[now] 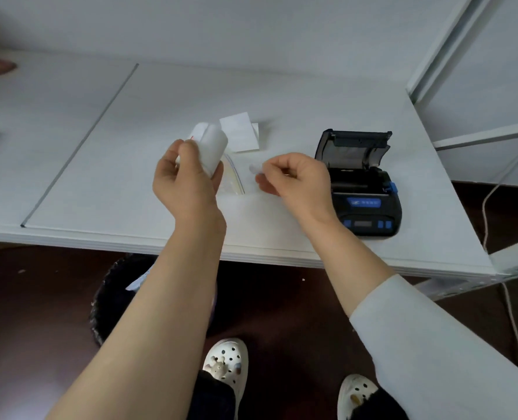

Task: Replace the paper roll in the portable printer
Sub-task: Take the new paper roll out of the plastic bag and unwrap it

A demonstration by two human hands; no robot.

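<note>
My left hand [185, 177] grips a white paper roll [210, 145] and holds it above the white table [115, 140]. My right hand [297, 180] pinches a small pale strip [256, 169], which looks like tape or a sticker, a short way right of the roll. The black and blue portable printer [365, 192] sits on the table just right of my right hand. Its lid [354, 145] stands open and the paper bay looks empty.
A loose white paper piece [241, 131] lies behind my hands. A clear plastic bag [233, 180] lies flat under them. A white shelf frame [451, 71] rises at the right, with a cable [494, 189] hanging beside the table's right edge.
</note>
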